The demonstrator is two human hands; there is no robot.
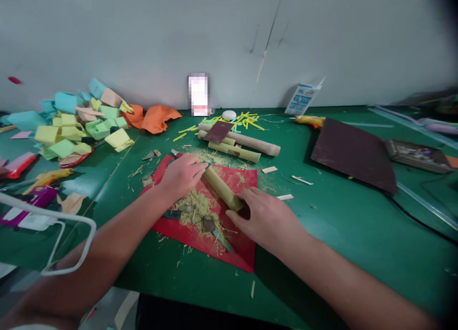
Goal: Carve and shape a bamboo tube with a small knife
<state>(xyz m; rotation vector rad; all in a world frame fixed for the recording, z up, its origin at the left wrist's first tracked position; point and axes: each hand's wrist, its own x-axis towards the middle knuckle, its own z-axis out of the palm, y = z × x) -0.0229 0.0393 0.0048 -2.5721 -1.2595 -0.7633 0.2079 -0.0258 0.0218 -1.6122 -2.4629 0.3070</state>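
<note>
A short length of pale green bamboo [222, 187] lies across a red sheet [243, 246] on the green table. My left hand [182, 175] is closed over its far end; what else the fingers hold is hidden. My right hand [266, 218] rests at the bamboo's near end, fingers curled around it. Yellowish shavings [195, 207] and a few dark bark scraps are heaped on the red sheet between my hands.
More bamboo tubes [246, 146] with a dark sandpaper piece [218, 130] lie behind. A large dark sheet [352, 153] sits right. Coloured paper boxes [77, 127] and orange paper [153, 118] pile at left. Yellow sticks [246, 119], a white carton [302, 98] and the wall are at the back.
</note>
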